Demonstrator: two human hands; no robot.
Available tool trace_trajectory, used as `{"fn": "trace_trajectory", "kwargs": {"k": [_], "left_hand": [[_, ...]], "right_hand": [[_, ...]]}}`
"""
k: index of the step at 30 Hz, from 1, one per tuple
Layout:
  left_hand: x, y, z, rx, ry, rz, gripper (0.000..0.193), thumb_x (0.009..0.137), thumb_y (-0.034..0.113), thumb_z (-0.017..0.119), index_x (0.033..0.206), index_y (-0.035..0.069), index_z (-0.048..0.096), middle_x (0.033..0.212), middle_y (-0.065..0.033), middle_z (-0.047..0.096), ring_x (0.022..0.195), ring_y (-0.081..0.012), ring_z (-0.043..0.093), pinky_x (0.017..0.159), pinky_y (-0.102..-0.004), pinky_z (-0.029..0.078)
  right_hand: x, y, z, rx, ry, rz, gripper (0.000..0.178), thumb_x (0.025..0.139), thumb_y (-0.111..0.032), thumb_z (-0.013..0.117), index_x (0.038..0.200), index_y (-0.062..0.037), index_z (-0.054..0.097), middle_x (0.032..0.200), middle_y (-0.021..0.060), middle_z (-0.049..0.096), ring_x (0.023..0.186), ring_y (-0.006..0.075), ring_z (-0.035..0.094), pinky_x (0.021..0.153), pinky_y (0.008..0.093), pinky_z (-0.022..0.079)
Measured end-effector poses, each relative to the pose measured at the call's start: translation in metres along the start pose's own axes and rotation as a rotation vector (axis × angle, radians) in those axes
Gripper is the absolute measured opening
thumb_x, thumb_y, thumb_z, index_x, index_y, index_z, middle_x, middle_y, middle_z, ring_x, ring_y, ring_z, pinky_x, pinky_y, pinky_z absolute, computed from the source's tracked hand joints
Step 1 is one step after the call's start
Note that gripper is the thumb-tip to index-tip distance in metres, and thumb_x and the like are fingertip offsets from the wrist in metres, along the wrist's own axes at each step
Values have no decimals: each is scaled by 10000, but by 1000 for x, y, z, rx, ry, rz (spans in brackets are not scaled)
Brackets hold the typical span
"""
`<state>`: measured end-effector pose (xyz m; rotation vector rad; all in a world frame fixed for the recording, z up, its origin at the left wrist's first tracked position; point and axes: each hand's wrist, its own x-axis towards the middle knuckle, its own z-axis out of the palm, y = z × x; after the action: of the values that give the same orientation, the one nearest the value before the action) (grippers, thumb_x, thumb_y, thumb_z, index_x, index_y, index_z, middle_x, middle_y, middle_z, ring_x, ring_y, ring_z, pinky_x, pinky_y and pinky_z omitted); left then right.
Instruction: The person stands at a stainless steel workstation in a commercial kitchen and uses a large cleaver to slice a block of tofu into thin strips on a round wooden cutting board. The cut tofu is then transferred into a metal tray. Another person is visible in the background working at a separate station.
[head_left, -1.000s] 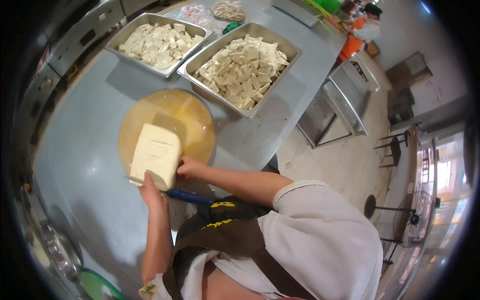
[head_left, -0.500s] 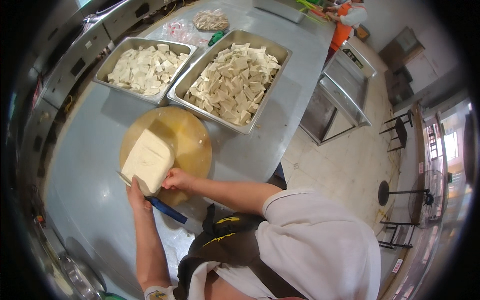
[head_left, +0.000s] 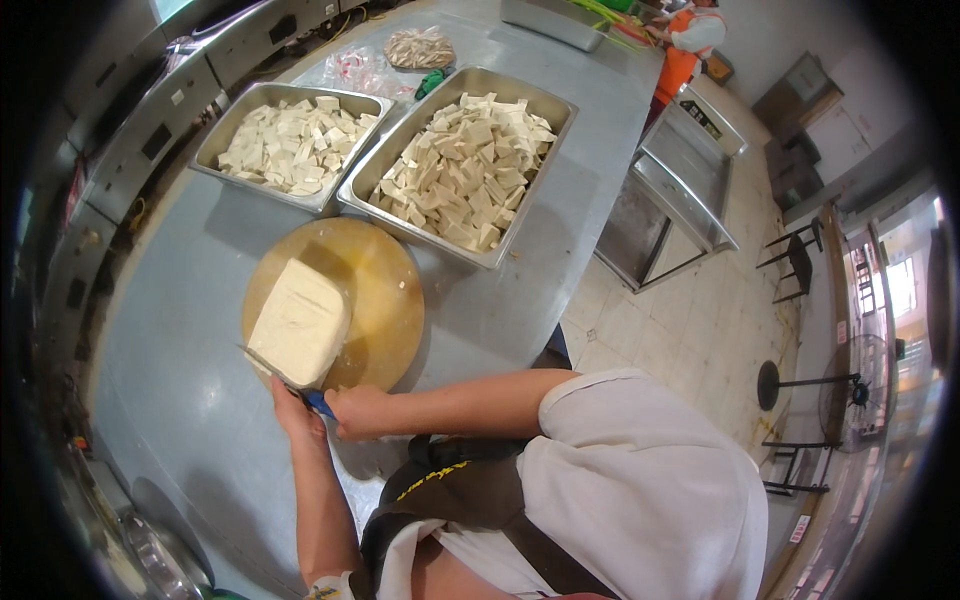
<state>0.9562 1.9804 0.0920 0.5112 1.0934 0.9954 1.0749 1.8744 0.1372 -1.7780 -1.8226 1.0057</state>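
A pale block of tofu [head_left: 303, 318] lies on the round wooden cutting board [head_left: 390, 300]. At its near edge is a knife, its thin blade [head_left: 262, 360] running along the block and its blue handle [head_left: 319, 402] pointing towards me. My right hand [head_left: 360, 412] is closed round the handle. Beside it, my left hand [head_left: 297, 412] is closed on the knife near the base of the blade, close to the block's near corner. Its fingers are partly hidden.
Two steel pans [head_left: 350, 205] of cut tofu pieces stand behind the board on the metal table [head_left: 180, 330]. Further back are a bag of pale strips [head_left: 418, 48] and clear plastic [head_left: 355, 72]. A person in orange [head_left: 680, 58] stands far right, near a steel frame [head_left: 690, 165].
My right hand has left the side of the tofu and taken the knife handle. The block now lies flatter on the board, and my left hand has shifted slightly nearer to me.
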Motion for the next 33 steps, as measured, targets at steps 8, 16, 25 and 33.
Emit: {"fn": "trace_trajectory", "kwargs": {"k": [8, 16, 25, 33], "left_hand": [[-13, -4, -10, 217, 59, 43, 405, 1013, 354, 459, 1264, 50, 553, 1092, -64, 631, 914, -175, 600, 737, -307, 484], [-12, -5, -14, 594, 134, 241, 403, 903, 214, 521, 1243, -2, 544, 857, -57, 597, 738, -136, 511, 650, -302, 438], [6, -6, -17, 362, 69, 154, 541, 975, 307, 485, 1401, -22, 428, 1281, -165, 589, 1143, -237, 560, 945, -328, 454], [15, -39, -15, 403, 187, 444, 522, 991, 384, 499, 1261, -61, 534, 1091, -235, 652, 1005, -313, 626, 874, -373, 478]], "right_hand": [[-8, 12, 13, -86, 136, -139, 319, 742, -113, 573, 977, 71, 462, 729, 250, 643, 639, 400, 653, 555, 513, 500], [-13, 18, 14, -375, 133, -142, 357, 814, -165, 525, 1083, 69, 504, 784, 223, 671, 683, 403, 660, 614, 516, 520], [8, -17, -5, -243, 8, 109, 374, 825, -212, 585, 1061, 52, 467, 901, 318, 648, 853, 469, 645, 774, 528, 507], [-15, -45, -52, -164, 124, -44, 362, 820, -182, 626, 1069, 39, 484, 826, 312, 627, 795, 495, 614, 715, 525, 492]]}}
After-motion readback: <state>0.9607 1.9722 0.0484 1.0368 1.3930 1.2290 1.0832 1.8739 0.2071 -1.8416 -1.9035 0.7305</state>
